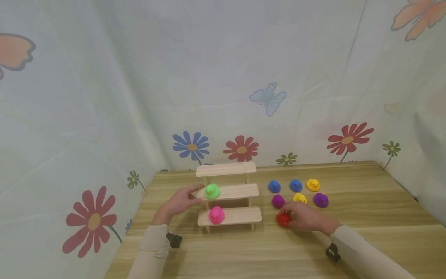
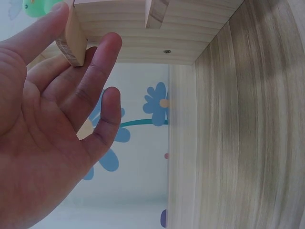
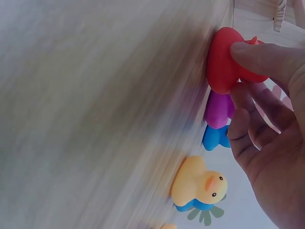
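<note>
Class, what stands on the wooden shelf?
A green duck on the middle step, a pink duck on the bottom step, nothing visible on the top step. Spots beneath the ducks are covered.

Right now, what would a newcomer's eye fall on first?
Probably the bright red duck, held between the right hand's thumb and fingers by the table. Next come the green duck on the wooden shelf's middle tier and the pink duck on its bottom one. The left hand is at the shelf's left end.
</note>
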A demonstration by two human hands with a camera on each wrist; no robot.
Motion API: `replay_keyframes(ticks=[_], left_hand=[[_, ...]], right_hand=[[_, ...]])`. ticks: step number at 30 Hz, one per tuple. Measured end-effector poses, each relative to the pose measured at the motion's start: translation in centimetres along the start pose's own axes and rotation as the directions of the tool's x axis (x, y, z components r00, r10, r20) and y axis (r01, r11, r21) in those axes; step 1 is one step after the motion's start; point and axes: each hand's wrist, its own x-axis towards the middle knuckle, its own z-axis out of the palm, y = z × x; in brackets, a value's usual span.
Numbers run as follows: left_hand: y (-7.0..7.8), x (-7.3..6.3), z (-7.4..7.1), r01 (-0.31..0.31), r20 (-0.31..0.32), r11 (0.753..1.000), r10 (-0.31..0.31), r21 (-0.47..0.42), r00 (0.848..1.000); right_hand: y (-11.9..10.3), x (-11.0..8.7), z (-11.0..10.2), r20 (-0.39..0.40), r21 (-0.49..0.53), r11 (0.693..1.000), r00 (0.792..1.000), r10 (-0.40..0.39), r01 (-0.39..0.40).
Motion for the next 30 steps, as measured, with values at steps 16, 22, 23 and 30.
replay_keyframes(ticks=[16, 22, 23, 30], left_hand=[[-0.04, 0.08, 0.01, 0.015, -0.006, 1.000, -0.015, 0.012, 1.000], [0.00, 0.09, 0.04, 0.019, -0.006, 1.000, -0.019, 0.005, 1.000], [0.02, 0.09, 0.03, 0.019, -0.006, 1.000, -0.019, 0.005, 1.000], [0.08, 0.03, 0.03, 0.016, -0.004, 1.000, -0.016, 0.004, 1.000]], right_hand=[[0.21, 0.47, 0.54, -0.027, -0.008, 0.999, 0.998, 0.049, -0.049], [0.40, 0.39, 0.67, -0.043, -0.008, 0.999, 0.998, 0.046, -0.046], [0.45, 0.35, 0.71, -0.046, -0.010, 0.999, 0.998, 0.044, -0.045], [0.50, 0.05, 0.70, -0.063, -0.028, 0.999, 0.997, 0.040, -0.042]])
